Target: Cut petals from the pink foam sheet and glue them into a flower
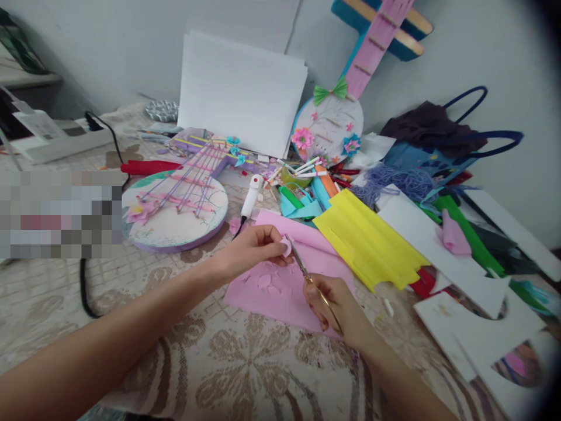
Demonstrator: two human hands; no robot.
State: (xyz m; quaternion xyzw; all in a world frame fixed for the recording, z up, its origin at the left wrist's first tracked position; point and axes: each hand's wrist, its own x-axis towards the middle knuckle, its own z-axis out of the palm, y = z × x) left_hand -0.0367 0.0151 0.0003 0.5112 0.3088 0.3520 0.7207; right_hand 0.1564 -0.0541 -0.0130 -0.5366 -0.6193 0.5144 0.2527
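Observation:
Between the fingertips of my left hand (265, 245) is a small pale pink paper piece (287, 247). My right hand (331, 304) is closed around gold-handled scissors (324, 301), whose blades reach up and left to the edge of that piece. Beneath both hands lies a pink crepe paper sheet (307, 318), rolled at its far side. Several small cut pink pieces (268, 283) rest on it, below my left hand. Just behind the sheet is a white glue gun (253, 196) with a black cord.
A round instrument-shaped craft (175, 228) with purple strings lies at left. Another decorated one (328, 126) leans on the wall behind. Yellow crepe paper (368, 240), blue-purple yarn (394, 181) and white cut board (464, 321) crowd the right. A power strip (65, 140) sits far left.

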